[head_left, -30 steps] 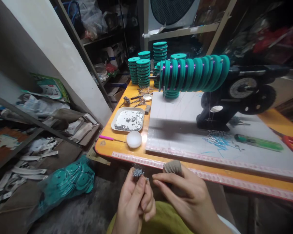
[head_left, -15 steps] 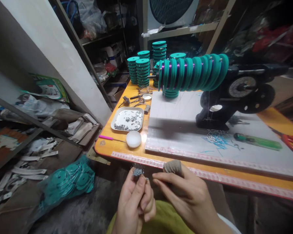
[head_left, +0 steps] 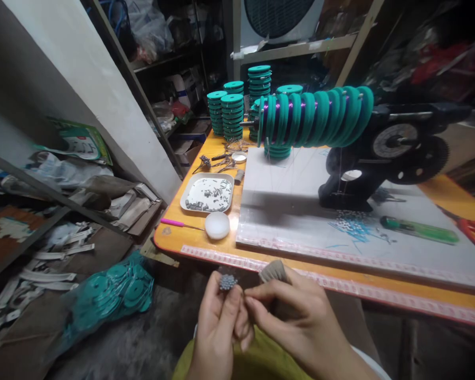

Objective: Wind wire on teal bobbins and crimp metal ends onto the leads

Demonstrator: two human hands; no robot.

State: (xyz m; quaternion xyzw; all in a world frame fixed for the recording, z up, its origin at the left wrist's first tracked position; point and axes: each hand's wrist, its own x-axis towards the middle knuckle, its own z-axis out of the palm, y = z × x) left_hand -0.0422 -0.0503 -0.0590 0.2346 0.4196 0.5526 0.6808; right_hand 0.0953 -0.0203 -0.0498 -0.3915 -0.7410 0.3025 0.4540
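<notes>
My left hand (head_left: pixel 217 327) is closed around a tight bundle of thin pieces with small grey round tips (head_left: pixel 228 282); the tips poke up above the thumb and most of their length is hidden. Close beside it, my right hand (head_left: pixel 304 311) has thumb and finger pinched together, nearly touching the left fingers. Whatever lies in that pinch is too small to tell. A grey cloth finger sleeve (head_left: pixel 273 271) covers one right finger. Both hands are in front of the table edge, above my lap.
A black winding machine (head_left: pixel 344 179) carries a row of green spools (head_left: pixel 320 119) with purple wire. On the yellow table are a white tray (head_left: pixel 185 203) of small grey bits, a round white container (head_left: pixel 217 226), a pink-handled tool (head_left: pixel 172 222) and a green cutter (head_left: pixel 423 230).
My right hand has moved slightly left, bringing its pinched fingertips up to the left hand. The bundle has tilted a little and shifted right.
</notes>
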